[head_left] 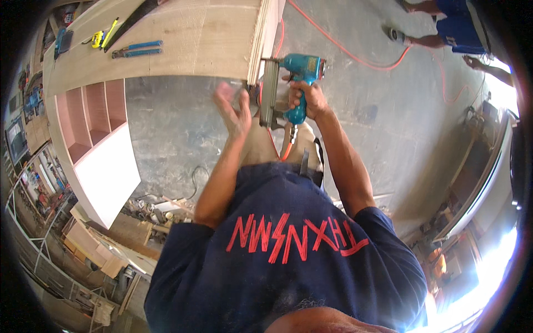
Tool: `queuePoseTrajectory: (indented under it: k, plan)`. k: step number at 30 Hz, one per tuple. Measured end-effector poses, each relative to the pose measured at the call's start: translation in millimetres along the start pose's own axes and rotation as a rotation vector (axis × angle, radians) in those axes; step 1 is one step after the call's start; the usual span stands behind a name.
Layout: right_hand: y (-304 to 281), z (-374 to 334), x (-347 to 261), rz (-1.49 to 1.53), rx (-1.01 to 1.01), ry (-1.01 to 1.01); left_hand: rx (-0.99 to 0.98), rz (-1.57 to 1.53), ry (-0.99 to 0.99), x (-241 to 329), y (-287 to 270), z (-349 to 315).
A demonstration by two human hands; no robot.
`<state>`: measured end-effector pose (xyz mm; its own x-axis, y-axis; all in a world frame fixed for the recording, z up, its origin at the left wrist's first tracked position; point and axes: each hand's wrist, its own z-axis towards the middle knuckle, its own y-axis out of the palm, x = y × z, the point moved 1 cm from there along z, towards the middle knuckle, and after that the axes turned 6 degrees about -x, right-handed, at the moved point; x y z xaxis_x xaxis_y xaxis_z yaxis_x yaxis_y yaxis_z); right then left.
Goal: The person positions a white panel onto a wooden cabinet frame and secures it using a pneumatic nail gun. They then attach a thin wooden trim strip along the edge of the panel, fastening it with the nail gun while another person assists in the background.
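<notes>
My right hand (308, 99) is wrapped round the grip of a teal pneumatic nail gun (302, 66). Its nose touches or nearly touches the edge of a plywood panel (205, 41), and its grey magazine points down toward me. An orange air hose (288, 151) runs from the base of its handle. To the left of the gun, below the panel's edge, my left hand (236, 111) is raised with fingers apart and partly blurred; nothing shows in it. On the panel lie blue-handled pliers (139, 50), a yellow tape measure (97, 39) and a yellow pen-like stick (111, 32).
A wooden cabinet with open compartments (91, 119) and a white side stands at the left. Orange hose (366, 62) trails over the grey floor (355, 127). Another person's legs (425, 40) and hand (473, 62) show at the upper right. Wood scraps (164, 211) lie behind on the left.
</notes>
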<state>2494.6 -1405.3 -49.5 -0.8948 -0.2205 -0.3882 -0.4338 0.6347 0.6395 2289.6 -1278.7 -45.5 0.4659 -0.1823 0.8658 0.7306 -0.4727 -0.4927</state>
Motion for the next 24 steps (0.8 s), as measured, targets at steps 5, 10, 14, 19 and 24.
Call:
queuePoseTrajectory:
  k: [5,10,14,19,24]
  plan:
    - [-8.5,1.7,-21.3,-0.186,0.013,-0.015,-0.116,0.064,0.139,-20.5,40.1,-9.2]
    - [-9.9,6.5,-51.8,-0.731,0.11,-0.394,0.045,-0.099,0.189,-42.7,64.9,10.2]
    - [-61.7,48.2,-57.7,-0.695,0.065,-0.653,0.242,-0.196,0.409,-69.5,94.0,36.6]
    - [-89.5,96.5,-37.4,-0.531,-0.226,-0.809,0.43,-0.323,0.627,-68.1,121.8,65.1]
    - [-99.5,115.2,-12.9,-0.607,-0.415,-0.92,0.665,-0.522,0.872,-58.5,139.5,92.9]
